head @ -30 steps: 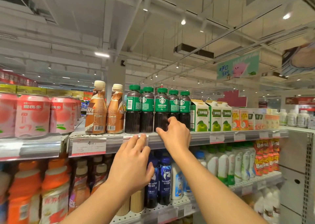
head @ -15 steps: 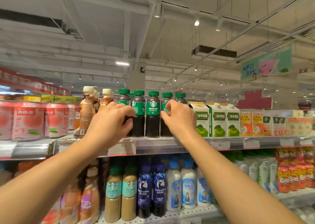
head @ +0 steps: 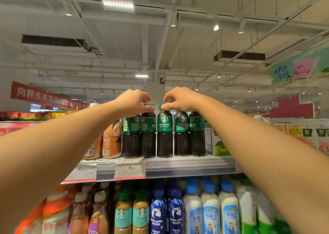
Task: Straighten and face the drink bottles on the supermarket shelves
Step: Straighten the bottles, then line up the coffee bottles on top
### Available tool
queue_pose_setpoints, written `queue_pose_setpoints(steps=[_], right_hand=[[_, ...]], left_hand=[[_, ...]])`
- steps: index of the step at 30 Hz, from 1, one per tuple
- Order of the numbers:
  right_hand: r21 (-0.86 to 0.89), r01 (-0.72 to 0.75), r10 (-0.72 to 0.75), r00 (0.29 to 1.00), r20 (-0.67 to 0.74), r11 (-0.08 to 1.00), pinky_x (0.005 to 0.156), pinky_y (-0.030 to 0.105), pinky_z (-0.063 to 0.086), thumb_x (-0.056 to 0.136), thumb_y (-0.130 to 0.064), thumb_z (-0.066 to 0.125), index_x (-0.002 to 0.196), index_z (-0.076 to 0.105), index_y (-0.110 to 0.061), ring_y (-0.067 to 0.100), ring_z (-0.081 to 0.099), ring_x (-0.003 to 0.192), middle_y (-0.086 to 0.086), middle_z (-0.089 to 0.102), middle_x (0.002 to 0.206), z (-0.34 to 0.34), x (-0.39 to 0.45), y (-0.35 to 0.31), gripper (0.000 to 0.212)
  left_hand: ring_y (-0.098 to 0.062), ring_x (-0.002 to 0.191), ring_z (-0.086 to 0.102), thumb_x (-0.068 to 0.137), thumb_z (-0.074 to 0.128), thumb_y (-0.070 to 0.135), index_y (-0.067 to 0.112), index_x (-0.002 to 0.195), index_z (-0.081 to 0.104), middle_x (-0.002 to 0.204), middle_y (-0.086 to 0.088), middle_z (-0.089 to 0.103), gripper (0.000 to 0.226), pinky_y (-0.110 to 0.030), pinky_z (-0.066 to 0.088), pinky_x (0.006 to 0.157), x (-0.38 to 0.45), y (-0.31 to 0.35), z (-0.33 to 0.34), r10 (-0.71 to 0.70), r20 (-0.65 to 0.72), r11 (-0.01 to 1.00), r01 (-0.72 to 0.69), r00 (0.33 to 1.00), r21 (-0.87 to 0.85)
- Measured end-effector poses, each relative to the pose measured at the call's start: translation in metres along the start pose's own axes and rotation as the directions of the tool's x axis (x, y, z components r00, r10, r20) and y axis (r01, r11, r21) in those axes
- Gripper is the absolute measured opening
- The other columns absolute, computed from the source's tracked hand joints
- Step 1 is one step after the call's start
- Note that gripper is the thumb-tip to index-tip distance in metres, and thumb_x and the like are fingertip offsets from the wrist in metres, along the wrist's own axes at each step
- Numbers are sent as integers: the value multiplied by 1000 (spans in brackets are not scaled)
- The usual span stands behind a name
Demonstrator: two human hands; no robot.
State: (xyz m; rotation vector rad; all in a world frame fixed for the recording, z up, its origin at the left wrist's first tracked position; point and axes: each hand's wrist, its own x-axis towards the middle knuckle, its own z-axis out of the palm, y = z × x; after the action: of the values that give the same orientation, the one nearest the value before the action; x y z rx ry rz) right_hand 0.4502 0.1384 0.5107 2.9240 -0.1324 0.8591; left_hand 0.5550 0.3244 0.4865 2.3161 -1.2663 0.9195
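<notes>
Both hands are working at the caps of the dark Americano bottles (head: 164, 134) standing in a row at the front of the top shelf (head: 187, 166). The left hand (head: 132, 102) is curling its fingers over the cap of the second bottle (head: 148, 136), and the right hand (head: 179, 100) is pinching the green cap of the middle bottle (head: 164, 135), whose logo is facing squarely out. The neighbours are showing side or back panels, so by my judgement the facing of this row is only beginning. The orange coffee bottles (head: 112, 141) to the left are showing barcodes and probably need turning too, while the lower shelf bottles (head: 158, 214) are looking mostly front-on.
</notes>
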Motion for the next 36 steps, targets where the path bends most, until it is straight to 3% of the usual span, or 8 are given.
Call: queue_pose_setpoints(steps=[4,9,18,21,24,26,32,36], right_hand=[[4,11,-11,998,66,1000,86,35,51,92,-56,68,126,70,-19,19,66,103,-1,72,115,7,12,3,50],[56,15,-17,999,43,998,87,37,52,93,-54,67,122,71,-20,17,65,101,-4,71,110,14,16,11,44],[138,10,-25,994,102,990,82,32,49,98,-47,65,126,69,-18,16,65,104,-5,69,114,13,19,12,41],[136,6,-22,992,122,991,88,34,49,97,-51,64,132,64,-18,18,63,110,-6,65,120,10,18,12,48],[89,-5,-5,993,114,996,96,36,45,91,-63,63,141,56,-21,16,55,112,-7,56,121,3,16,13,66],[30,1,-4,994,113,1000,100,39,47,89,-67,63,137,61,-22,17,57,113,-6,60,125,-6,14,18,65],[-138,-31,58,979,197,990,100,45,51,87,-67,64,119,73,-22,19,65,110,-5,72,117,-24,6,41,55],[-156,-54,80,983,164,986,93,44,54,85,-72,65,114,74,-23,21,65,104,-3,73,111,-12,8,49,57]], left_hand=[[-21,103,66,89,65,58,22,131,64,122,0,71,56,-40,57,90,15,3,6,-22,68,999,20,997,36],[-18,88,67,94,61,49,22,119,71,107,-2,74,38,-39,60,81,22,2,9,-7,105,999,2,994,50],[-15,89,67,96,61,47,22,121,70,107,2,73,37,-33,59,75,22,-4,15,49,77,998,-45,996,-48],[-15,92,66,95,61,51,23,124,69,114,-1,73,41,-30,56,76,23,-7,15,47,86,998,-43,995,-45],[-19,107,64,91,59,62,26,136,59,126,-1,69,58,-35,53,92,22,-11,9,26,128,999,-20,991,-45],[-22,114,63,88,56,68,27,138,57,130,-1,68,65,-39,50,100,21,-17,0,14,145,1000,-11,989,-23],[-21,101,66,92,45,69,21,127,67,119,-2,71,63,-32,52,81,15,-34,-27,-34,229,995,10,973,103],[-16,93,66,92,46,68,21,116,72,103,1,74,59,-32,54,80,15,-41,-26,-45,255,980,-8,966,200]])
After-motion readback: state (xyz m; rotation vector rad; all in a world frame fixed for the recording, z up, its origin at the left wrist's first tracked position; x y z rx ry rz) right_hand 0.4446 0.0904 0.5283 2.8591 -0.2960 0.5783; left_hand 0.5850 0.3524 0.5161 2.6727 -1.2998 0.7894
